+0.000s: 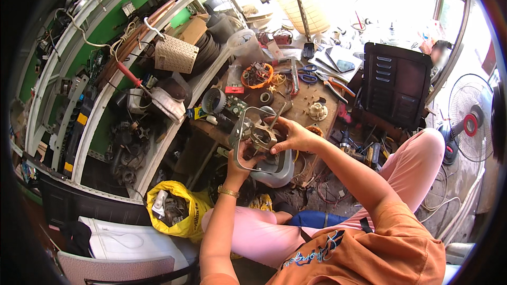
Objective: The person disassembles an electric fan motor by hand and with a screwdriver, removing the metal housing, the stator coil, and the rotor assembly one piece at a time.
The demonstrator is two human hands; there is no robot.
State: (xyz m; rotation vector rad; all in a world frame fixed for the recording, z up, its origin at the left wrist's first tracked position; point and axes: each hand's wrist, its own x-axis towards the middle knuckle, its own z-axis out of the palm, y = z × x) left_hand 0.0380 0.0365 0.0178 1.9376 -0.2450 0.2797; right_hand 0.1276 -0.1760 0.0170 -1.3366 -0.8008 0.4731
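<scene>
A grey plastic housing [281,175] with an open, frame-like upper rim is held over the front edge of the wooden workbench [303,95]. Inside the frame sits a metal bracket-like part [262,136] with a thin rod standing up from it. My left hand [244,159], with a gold watch on the wrist, is wrapped round the near left of the housing, its fingers partly inside the frame. From the right, my right hand [294,135] pinches the metal part between thumb and fingers. Where the metal part meets the housing is partly hidden by my fingers.
Behind the housing lie an orange basket of small parts [257,75], scissors [307,74], pliers [338,88] and a cream round part [318,111]. A black case [396,84] stands at right, near a fan [471,121]. A yellow bag [171,208] and cluttered shelves are at left.
</scene>
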